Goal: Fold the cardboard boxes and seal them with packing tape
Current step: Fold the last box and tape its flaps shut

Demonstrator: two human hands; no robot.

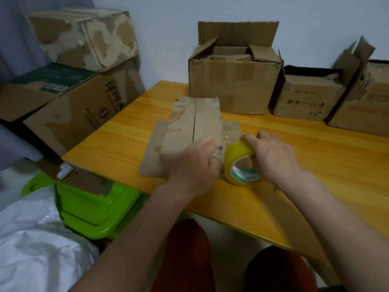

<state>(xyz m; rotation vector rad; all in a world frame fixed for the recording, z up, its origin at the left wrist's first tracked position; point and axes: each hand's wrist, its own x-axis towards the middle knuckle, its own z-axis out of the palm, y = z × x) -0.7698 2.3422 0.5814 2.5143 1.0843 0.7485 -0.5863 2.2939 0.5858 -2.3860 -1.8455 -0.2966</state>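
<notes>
A small brown cardboard box (193, 127) stands on the wooden table (315, 165), its top flaps folded together with a seam down the middle and its lower flaps spread flat on the table. My left hand (195, 165) lies on the box's near right corner, fingers bent against the cardboard. Right beside that corner stands a yellow roll of packing tape (237, 157) on its edge. My right hand (273, 157) grips the roll from the right, fingers curled over its top.
An open cardboard box (233, 81) stands behind the small one, with two more boxes (305, 95) along the wall to the right. Stacked boxes (69, 102) stand left of the table. A green plastic bin (94, 209) and a white bag (35, 245) lie below the table's left edge.
</notes>
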